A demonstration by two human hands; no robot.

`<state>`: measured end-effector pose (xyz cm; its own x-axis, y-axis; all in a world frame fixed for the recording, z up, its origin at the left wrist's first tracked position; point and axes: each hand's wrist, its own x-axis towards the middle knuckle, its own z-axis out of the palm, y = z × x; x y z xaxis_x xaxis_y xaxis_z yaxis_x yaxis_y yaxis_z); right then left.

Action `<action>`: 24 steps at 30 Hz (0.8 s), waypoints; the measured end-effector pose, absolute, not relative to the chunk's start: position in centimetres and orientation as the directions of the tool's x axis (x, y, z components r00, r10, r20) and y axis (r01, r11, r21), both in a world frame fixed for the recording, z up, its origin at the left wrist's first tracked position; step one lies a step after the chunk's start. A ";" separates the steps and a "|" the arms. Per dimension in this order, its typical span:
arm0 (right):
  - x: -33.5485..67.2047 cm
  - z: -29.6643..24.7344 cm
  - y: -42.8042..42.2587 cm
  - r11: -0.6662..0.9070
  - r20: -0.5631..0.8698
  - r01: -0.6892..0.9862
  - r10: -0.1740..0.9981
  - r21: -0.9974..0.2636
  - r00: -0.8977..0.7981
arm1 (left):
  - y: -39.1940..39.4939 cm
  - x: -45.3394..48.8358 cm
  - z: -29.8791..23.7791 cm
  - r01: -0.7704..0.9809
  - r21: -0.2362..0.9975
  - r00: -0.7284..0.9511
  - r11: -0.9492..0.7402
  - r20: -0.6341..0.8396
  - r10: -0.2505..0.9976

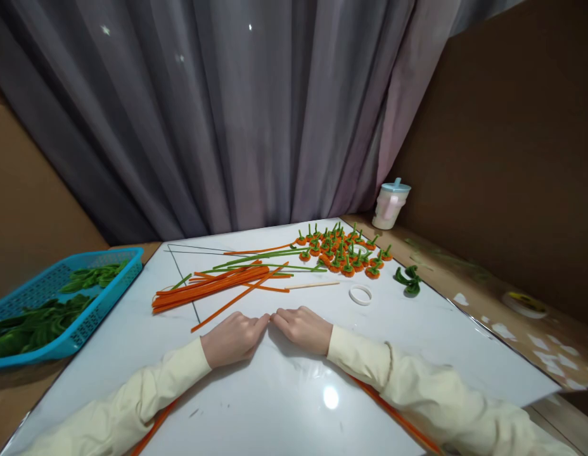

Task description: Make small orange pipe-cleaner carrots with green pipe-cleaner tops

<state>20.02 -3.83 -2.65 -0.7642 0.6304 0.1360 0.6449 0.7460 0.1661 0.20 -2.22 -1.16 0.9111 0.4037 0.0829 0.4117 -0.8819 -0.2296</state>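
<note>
My left hand (237, 335) and my right hand (301, 328) meet fingertip to fingertip over the white tabletop (275, 405). Both are closed in a pinch; whatever lies between the fingers is hidden. Just beyond them lies a bundle of orange pipe cleaners (213, 286), with one loose orange pipe cleaner (237, 299) slanting across it. Green pipe cleaners (260, 257) are spread behind. More orange strands (398, 418) show beneath both forearms. Farther right stand many small fuzzy orange pumpkin shapes (348, 268) with green stems.
A blue basket (78, 332) with green fuzzy pieces (42, 316) sits at the left. A white ring (360, 295), a thin wooden stick (315, 285) and curled green pieces (408, 280) lie to the right. A lidded cup (391, 206) stands at the back right, before a grey curtain (256, 114).
</note>
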 end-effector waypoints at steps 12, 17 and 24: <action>20.4 -2.9 -3.4 0.782 0.192 0.581 0.549 0.225 -0.814 | -2.2 0.3 0.0 0.568 0.143 0.809 -0.810 0.087 0.582; 20.5 -2.9 -3.5 0.797 0.207 0.544 0.504 0.263 -0.839 | -1.7 0.3 0.5 0.608 0.402 0.727 -0.685 0.066 0.684; 20.5 -3.1 -3.5 0.801 0.193 0.521 0.484 0.296 -0.853 | -1.6 0.3 1.1 0.600 0.525 0.711 -0.604 -0.004 0.703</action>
